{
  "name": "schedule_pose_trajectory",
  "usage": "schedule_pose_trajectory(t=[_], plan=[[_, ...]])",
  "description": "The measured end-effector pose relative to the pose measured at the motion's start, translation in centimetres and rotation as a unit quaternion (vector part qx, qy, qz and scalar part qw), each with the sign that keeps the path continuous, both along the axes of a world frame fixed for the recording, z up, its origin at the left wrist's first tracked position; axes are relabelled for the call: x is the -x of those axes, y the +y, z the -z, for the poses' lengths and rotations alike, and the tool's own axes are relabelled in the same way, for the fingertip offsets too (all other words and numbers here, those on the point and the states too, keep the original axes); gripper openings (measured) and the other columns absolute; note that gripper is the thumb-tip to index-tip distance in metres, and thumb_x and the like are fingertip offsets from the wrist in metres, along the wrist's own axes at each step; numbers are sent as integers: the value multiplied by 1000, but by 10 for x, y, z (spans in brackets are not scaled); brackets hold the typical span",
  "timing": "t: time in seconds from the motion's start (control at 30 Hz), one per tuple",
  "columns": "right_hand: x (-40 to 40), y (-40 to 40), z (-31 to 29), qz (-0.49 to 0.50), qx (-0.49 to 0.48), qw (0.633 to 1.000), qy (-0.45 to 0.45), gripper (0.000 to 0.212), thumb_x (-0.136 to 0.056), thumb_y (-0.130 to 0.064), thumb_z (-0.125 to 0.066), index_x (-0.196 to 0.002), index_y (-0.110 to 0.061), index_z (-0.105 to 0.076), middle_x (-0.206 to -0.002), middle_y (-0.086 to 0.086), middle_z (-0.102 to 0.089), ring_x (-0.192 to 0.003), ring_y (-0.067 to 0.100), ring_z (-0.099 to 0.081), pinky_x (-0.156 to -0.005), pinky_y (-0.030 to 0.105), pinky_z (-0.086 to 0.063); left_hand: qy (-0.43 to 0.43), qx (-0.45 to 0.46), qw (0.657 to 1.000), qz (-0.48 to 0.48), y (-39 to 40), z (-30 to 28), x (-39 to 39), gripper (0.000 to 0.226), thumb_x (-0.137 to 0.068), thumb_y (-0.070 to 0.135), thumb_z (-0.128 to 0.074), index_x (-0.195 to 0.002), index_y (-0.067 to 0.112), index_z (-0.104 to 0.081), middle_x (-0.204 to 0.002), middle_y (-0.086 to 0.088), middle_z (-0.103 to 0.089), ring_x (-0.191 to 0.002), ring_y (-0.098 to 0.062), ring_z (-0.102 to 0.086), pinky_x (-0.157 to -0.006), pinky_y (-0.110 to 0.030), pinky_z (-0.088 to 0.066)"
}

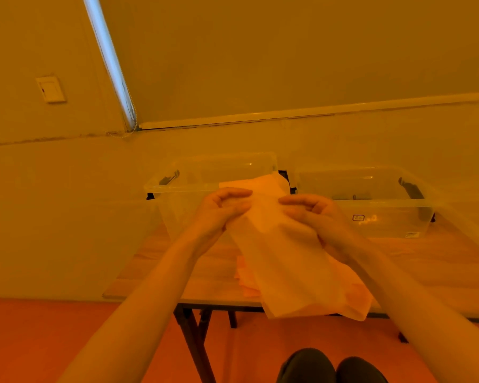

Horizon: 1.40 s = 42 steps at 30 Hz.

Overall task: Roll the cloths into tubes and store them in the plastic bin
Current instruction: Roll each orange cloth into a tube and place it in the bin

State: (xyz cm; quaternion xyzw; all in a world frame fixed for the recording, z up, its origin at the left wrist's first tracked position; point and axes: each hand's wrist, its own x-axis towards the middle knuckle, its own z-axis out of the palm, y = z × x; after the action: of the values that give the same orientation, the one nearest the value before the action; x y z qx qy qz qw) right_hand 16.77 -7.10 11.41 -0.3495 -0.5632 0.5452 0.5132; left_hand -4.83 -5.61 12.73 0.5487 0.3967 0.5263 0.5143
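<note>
Pale fabric, one cloth [285, 255], hangs lifted over the near half of the desk [213, 275], its top edge level with the bin rims and its bottom edge past the desk's front edge. I see the left hand [219, 214] and the right hand [315, 217] at its upper part, one on each side. Left fingers [233, 193] curl around the cloth's left edge and pinch it. Right fingers [296, 200] curl over the right edge and grip the fabric there. Both forearms reach forward from the lower corners and converge on the cloth.

Under the lifted cloth, a stack of further cloths [246, 283] lies on the desk near its front edge.

Two clear plastic bins stand side by side along the desk's far edge, close to the wall. The left bin [177, 189] is directly behind the hands; the cloth's top overlaps its right portion in view, and I cannot tell whether they touch. The right bin [376, 205] holds something dark I cannot identify. Open desk surface lies to the right of the cloth, in front of the right bin. The desk's left edge runs just left of the left bin. Dark shoes [332, 367] show on the floor below.
</note>
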Motion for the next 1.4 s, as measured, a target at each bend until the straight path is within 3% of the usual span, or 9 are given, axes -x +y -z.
schedule_pose_trajectory(t=[0.2,0.33,0.47,0.67,0.77,0.87,1.07,1.17,1.4], plan=[[2,-6,69,-9,64,994,-86,27,-82,-20,-69,-107,-31,-68,-117,-5,-62,-99,17,-66,-81,41,-58,107,71,991,-41,-4,59,-5,21,-84,11,-66,-102,22,-67,-115,0,-59,-100,-21,-61,-82,-35,-55],[9,-18,98,6,90,989,-114,25,-84,-18,-69,-107,-29,-69,-112,-9,-64,-90,6,-67,-67,22,-55,129,95,986,-45,-10,98,-3,21,-85,10,-67,-97,26,-70,-115,3,-61,-101,-16,-61,-81,-31,-55],[12,-27,116,0,106,990,-89,20,-84,-13,-69,-101,-23,-72,-106,-5,-69,-88,11,-69,-66,25,-56,118,97,988,-25,-23,118,4,18,-85,12,-67,-93,27,-72,-108,5,-66,-93,-9,-65,-75,-26,-56],[15,-41,137,5,87,994,-59,19,-82,2,-66,-94,-12,-72,-100,4,-70,-86,7,-67,-70,19,-52,74,114,991,1,-51,141,13,16,-85,14,-67,-99,21,-73,-113,-7,-66,-100,-21,-65,-79,-32,-52],[13,-52,145,2,77,995,-68,21,-81,-2,-68,-89,-21,-75,-101,0,-71,-92,10,-67,-73,21,-52,66,111,992,-2,-66,148,13,17,-78,22,-73,-95,26,-74,-114,-4,-65,-104,-22,-64,-85,-35,-52],[12,-67,148,5,60,994,-87,24,-82,-6,-69,-84,-29,-76,-96,-10,-71,-90,4,-66,-69,17,-50,63,108,992,-10,-83,153,11,20,-74,27,-74,-94,27,-75,-114,-4,-66,-104,-23,-63,-88,-37,-51],[10,-98,152,19,44,993,-105,19,-84,-5,-67,-89,-22,-73,-95,-10,-70,-88,2,-65,-69,13,-48,90,105,990,-13,-121,161,9,16,-85,19,-67,-96,28,-74,-116,-2,-63,-106,-20,-61,-90,-37,-50],[6,-113,158,34,46,993,-101,16,-85,-7,-66,-91,-20,-73,-93,-12,-70,-85,-3,-65,-67,11,-48,68,119,990,-16,-137,166,5,16,-86,18,-66,-98,24,-73,-115,-3,-63,-99,-16,-64,-79,-30,-52],[4,-143,178,82,98,992,-15,13,-85,-4,-64,-96,-4,-72,-87,4,-74,-76,11,-69,-61,18,-53,69,121,990,-30,-163,175,4,15,-87,14,-63,-97,20,-73,-108,3,-65,-96,-11,-65,-78,-26,-53]])
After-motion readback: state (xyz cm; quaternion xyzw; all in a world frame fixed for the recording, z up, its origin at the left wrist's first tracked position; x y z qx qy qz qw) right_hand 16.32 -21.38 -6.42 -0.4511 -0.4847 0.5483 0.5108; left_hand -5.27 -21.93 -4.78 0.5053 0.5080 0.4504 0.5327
